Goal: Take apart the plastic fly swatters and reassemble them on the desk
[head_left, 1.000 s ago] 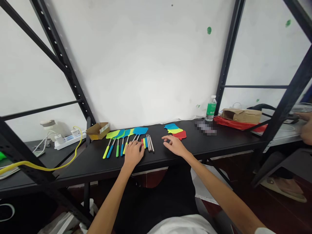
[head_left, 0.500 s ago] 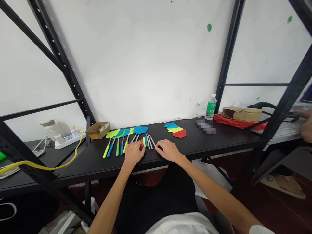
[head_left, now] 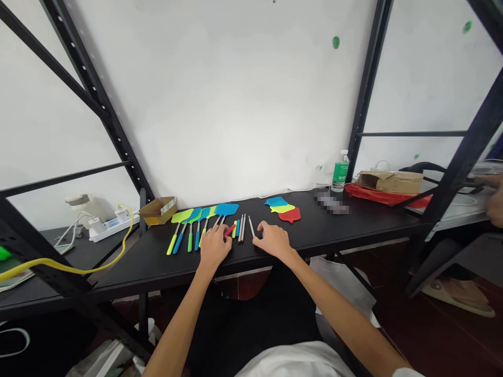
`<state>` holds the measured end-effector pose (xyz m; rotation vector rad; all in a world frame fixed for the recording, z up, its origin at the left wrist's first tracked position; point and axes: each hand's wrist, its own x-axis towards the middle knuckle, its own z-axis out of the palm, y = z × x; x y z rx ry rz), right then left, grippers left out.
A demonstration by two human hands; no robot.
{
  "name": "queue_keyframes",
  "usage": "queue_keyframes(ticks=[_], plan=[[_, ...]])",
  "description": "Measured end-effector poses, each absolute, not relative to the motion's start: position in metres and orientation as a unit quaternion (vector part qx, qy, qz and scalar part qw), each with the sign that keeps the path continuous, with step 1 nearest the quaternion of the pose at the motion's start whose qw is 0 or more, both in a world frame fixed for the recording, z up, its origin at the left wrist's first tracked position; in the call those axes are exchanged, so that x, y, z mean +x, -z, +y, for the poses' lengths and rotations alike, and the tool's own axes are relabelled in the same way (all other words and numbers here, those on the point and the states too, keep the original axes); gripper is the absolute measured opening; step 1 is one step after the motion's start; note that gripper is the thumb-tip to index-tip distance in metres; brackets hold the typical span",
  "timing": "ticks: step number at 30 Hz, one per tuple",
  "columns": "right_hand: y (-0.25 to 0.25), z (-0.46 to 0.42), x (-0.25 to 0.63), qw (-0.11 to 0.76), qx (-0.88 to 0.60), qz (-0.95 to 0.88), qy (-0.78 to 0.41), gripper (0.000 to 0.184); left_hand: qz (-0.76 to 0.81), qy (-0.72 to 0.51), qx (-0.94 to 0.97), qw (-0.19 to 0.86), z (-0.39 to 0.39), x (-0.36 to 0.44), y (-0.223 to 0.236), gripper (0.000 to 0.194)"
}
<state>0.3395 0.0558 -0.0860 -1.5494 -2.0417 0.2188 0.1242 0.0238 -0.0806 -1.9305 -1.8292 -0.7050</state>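
My left hand (head_left: 214,246) grips a red handle (head_left: 229,230) between thumb and fingers, just above the table. Beside it lie a yellow handle (head_left: 234,229) and a blue handle (head_left: 238,228). Two thin metal rods (head_left: 241,228) rest side by side to their right. My right hand (head_left: 273,239) has its thumb and fingers closed at the lower end of another metal rod (head_left: 251,225), which is tilted slightly. Several fly swatters (head_left: 190,230) with coloured handles lie in a row left of my left hand. Loose swatter heads (head_left: 283,209) in blue, yellow and red overlap behind my right hand.
An open cardboard box (head_left: 158,210) stands at the table's left end. A water bottle (head_left: 340,172) and a blurred-out item (head_left: 331,203) are at the back right, near a carton (head_left: 391,182) on red plastic. A yellow cable (head_left: 118,256) crosses the left frame post. Another person's hand shows far right.
The red handle has been lifted and turned sideways in my left hand. With my right hand, one rod has been drawn apart from the other two, which now lie closer together.
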Motion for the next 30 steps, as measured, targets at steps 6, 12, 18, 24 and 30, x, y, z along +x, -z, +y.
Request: queue_keyframes(ticks=[6, 12, 18, 24, 30], plan=[[0.081, 0.07, 0.335, 0.239, -0.58, -0.772, -0.099, 0.029, -0.651, 0.256, -0.687, 0.199, 0.027, 0.122, 0.083, 0.04], [0.07, 0.098, 0.32, 0.194, -0.585, -0.786, -0.051, 0.032, -0.652, 0.218, -0.7, 0.192, 0.028, 0.123, 0.083, 0.036], [0.077, 0.114, 0.351, 0.278, -0.513, -0.762, -0.279, 0.025, -0.659, 0.212, -0.699, 0.179, 0.027, 0.124, 0.083, 0.032], [0.087, 0.102, 0.386, 0.484, -0.368, -0.563, -0.56, 0.032, -0.643, 0.238, -0.703, 0.189, 0.026, 0.124, 0.084, 0.023], [0.084, 0.092, 0.389, 0.561, -0.32, -0.475, -0.598, 0.034, -0.63, 0.253, -0.711, 0.183, 0.024, 0.124, 0.082, 0.018]])
